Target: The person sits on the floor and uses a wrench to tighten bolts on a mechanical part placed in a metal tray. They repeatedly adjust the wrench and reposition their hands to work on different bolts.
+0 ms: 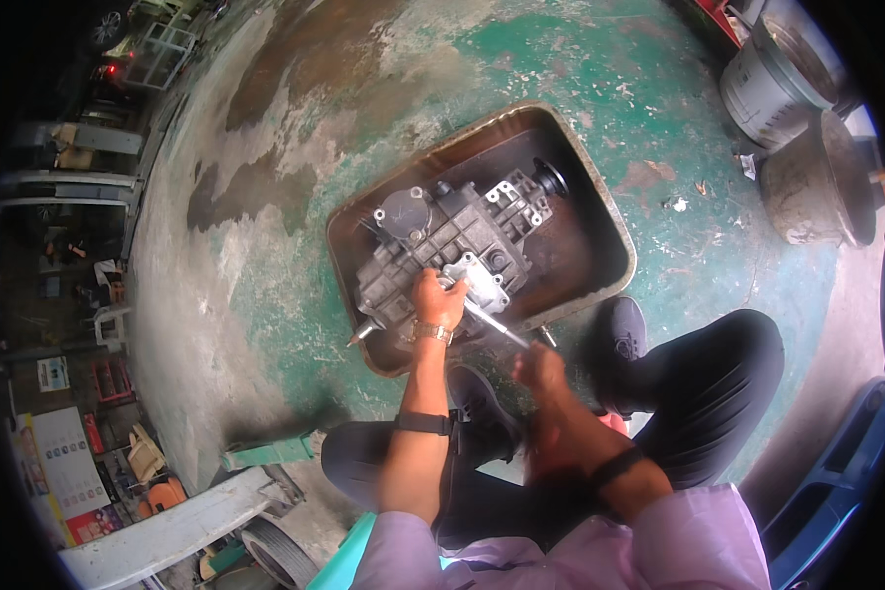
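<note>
A grey metal gearbox lies in a worn rectangular metal tray on the floor. My left hand, with a wristwatch above it, is closed on the gearbox's near side, at the head of a long silver wrench. The fingers hide that head. My right hand, smeared by motion, is closed round the wrench's near end, outside the tray rim. Beside my left hand sits a bright cover plate with bolt holes. A round dark flange sticks out at the gearbox's far right end.
Two buckets, one grey-white and one dirty brown, stand at the far right. My shoes are close to the tray's near edge. A pale bumper, a tyre and a blue plastic chair flank me.
</note>
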The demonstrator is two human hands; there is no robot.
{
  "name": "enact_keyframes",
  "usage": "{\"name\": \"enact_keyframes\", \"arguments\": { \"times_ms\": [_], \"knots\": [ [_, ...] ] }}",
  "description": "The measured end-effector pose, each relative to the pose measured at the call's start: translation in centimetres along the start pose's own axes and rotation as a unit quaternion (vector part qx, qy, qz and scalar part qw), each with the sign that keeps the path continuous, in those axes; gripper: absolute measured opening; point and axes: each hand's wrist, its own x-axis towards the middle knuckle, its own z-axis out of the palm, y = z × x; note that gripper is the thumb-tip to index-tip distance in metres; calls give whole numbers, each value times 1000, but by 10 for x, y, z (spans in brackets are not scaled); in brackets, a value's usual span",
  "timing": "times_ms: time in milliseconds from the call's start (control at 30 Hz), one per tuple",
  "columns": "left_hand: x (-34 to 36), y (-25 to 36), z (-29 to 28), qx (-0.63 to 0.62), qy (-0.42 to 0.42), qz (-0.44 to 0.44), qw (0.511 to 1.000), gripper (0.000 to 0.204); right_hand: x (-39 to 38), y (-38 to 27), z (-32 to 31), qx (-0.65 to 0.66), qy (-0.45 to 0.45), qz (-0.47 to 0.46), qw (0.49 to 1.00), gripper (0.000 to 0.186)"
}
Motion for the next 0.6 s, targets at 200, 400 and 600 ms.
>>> {"name": "enact_keyframes", "arguments": {
  "times_ms": [200, 400, 600],
  "knots": [
    [1, 11, 12, -182, 47, -177, 966, 45, -9, -108, 55, -62, 61, -260, 962, 14],
    [-5, 47, 11, -513, 148, -338, 775, 40, -6, -198, 185, -254, -35, -384, 887, 13],
    [-5, 35, 17, -709, 202, -396, 548, 49, 7, -162, 307, -504, -110, -527, 676, 19]
  ]
}}
